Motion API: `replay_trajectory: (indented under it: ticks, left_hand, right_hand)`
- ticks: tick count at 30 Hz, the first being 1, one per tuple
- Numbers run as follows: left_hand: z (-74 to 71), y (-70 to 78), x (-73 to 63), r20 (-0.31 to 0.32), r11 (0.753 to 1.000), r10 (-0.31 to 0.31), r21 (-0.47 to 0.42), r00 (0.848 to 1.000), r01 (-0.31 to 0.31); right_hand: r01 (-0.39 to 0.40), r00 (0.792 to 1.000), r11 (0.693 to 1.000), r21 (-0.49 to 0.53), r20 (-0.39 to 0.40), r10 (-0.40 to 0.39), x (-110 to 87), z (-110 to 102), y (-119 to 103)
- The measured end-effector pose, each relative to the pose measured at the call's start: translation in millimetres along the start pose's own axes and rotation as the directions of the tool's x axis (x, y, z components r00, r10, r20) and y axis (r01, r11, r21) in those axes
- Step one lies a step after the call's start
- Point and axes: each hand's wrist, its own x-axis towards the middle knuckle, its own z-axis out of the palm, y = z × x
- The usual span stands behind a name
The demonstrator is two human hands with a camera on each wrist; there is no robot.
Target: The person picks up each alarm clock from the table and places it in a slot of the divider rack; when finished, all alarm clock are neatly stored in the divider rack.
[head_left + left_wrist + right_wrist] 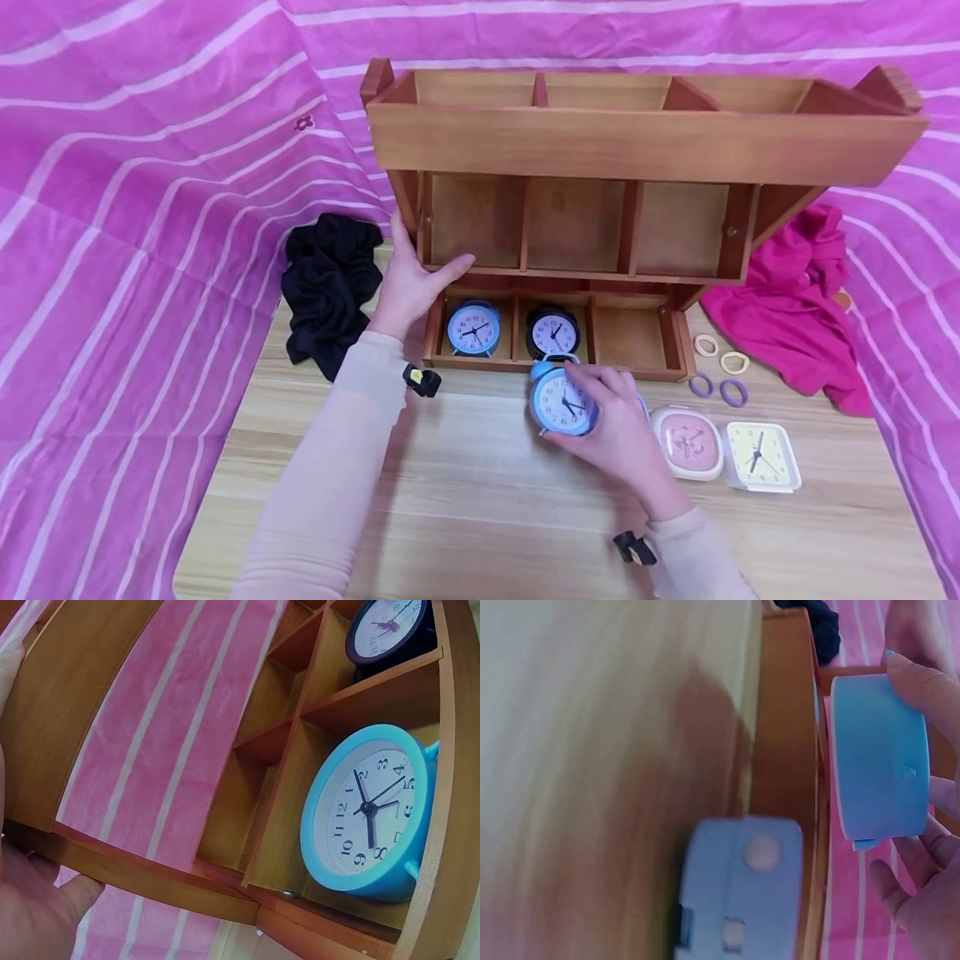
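My right hand (611, 425) grips a light blue twin-bell-style alarm clock (562, 403) by its rim, in front of the bottom tier of a wooden tiered organizer (637, 146). In the right wrist view, thumb and fingers span the blue clock's case (877, 757). My left hand (412, 283) holds the organizer's left side, thumb across the front. In the bottom tier, a blue alarm clock (474, 330) stands in the left compartment and a black alarm clock (553, 332) in the middle one. The left wrist view shows the left-compartment blue clock (367, 810) close up.
A pink-faced clock (687, 443) and a square white clock (762, 457) lie right of my right hand, with a blue edge partly hidden behind it. Several hair ties (734, 362) lie nearby. Black cloth (330, 287) sits left, magenta cloth (802, 317) right.
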Motion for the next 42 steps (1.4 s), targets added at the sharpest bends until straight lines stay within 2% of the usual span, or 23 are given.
replay_trajectory:
  ticks: [13,21,26,30,37,42]
  left_hand:
    - [-0.8,-0.4,1.0,0.000,1.000,0.003,-0.022,1.000,-0.003]
    - [0.2,0.0,1.4,0.000,1.000,0.006,-0.015,1.000,-0.006]
    - [-0.9,0.0,0.6,-0.001,1.000,-0.001,-0.003,1.000,0.001]
    - [-1.5,-0.1,0.2,-0.002,1.000,-0.016,0.004,1.000,0.016]
    - [-1.1,-0.4,0.5,0.006,1.000,-0.024,0.001,1.000,0.024]
    - [-0.9,-1.1,0.8,0.006,1.000,-0.022,-0.001,1.000,0.022]
  right_hand:
    - [-0.022,0.995,0.999,0.035,-0.097,0.026,24.9,-31,25]
    - [-0.103,0.992,0.993,0.059,-0.067,0.107,41.5,-55,54]
    - [-0.101,0.993,0.994,0.036,-0.054,0.103,53.3,-65,72]
    - [-0.121,0.992,0.993,0.005,-0.020,0.121,59.1,-67,83]
    - [-0.194,0.981,0.981,0.015,0.032,0.193,62.2,-63,93]
    - [-0.201,0.979,0.979,0.024,0.046,0.200,63.4,-61,99]
